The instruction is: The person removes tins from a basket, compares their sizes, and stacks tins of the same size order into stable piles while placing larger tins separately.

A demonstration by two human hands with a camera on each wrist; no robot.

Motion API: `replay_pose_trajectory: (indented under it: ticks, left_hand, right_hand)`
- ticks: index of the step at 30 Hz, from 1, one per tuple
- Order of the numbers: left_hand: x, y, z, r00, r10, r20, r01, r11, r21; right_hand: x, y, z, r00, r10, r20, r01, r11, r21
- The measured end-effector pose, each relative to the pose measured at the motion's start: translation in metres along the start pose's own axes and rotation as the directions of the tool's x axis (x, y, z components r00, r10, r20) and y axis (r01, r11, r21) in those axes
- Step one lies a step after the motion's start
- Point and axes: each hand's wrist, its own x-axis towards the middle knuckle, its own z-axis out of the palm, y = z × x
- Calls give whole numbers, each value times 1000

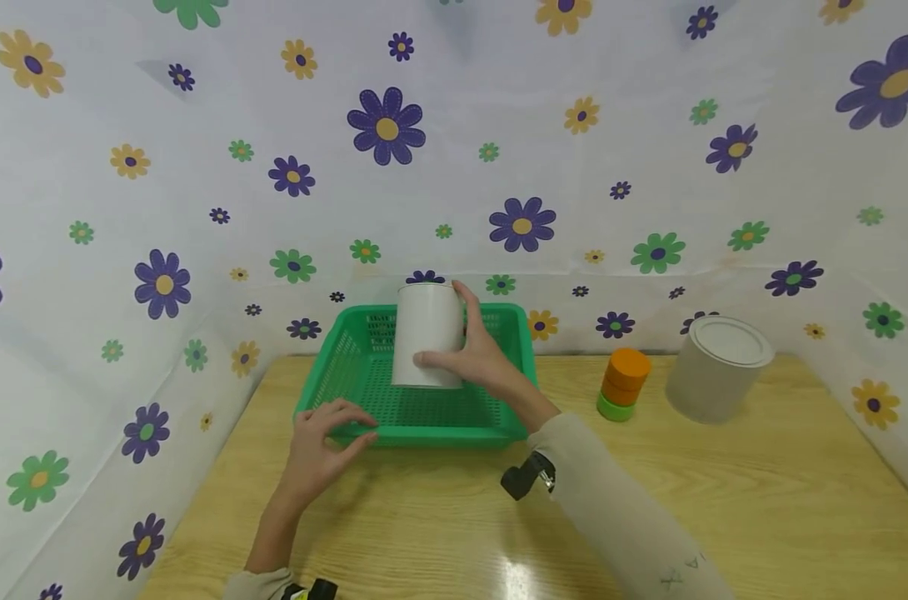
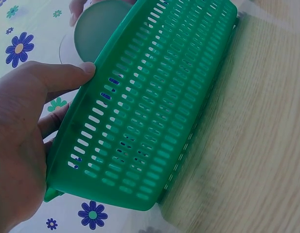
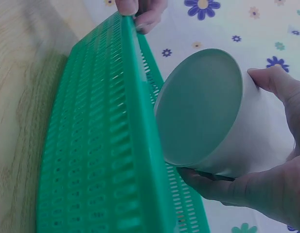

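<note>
My right hand (image 1: 472, 350) grips a white cylindrical can (image 1: 427, 335) from its right side, thumb toward me and fingers round the far side. It is held over the green perforated plastic basket (image 1: 431, 436), and its flat round end (image 3: 201, 107) shows in the right wrist view. At the basket's near left corner, my left hand (image 1: 321, 446) pinches the rim, thumb outside and fingers inside the wall, as the left wrist view shows. The basket sits on the wooden table against the patterned backdrop.
To the right of the basket stands a small stack of orange and green round pieces (image 1: 625, 379). A larger white lidded tub (image 1: 718, 369) is beside it, near the back right corner. Flower-printed cloth (image 1: 454, 192) closes off the back and sides of the wooden table (image 1: 439, 517).
</note>
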Motion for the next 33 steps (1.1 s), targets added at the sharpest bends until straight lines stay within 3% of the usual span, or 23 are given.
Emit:
replay_pose_trajectory:
  ticks: [9,15,22,33]
  left_hand:
    - [-1,1,1,999,31,-27,-31,999,-10]
    - [-1,1,1,999,24,-25,-25,1000,-12]
    - [-2,0,0,999,31,-27,-32,999,-18]
    - [-1,1,1,998,45,-35,-46,999,-30]
  right_hand:
    - [-23,-8,-16,997,-71,-36,69,995,-70]
    - [-40,-12,-31,990,-138,-38,136,989,-49]
    - [-61,-13,-46,988,-150,-28,147,985,-90]
    - [-98,-7,-73,972,-222,-82,215,972,-90]
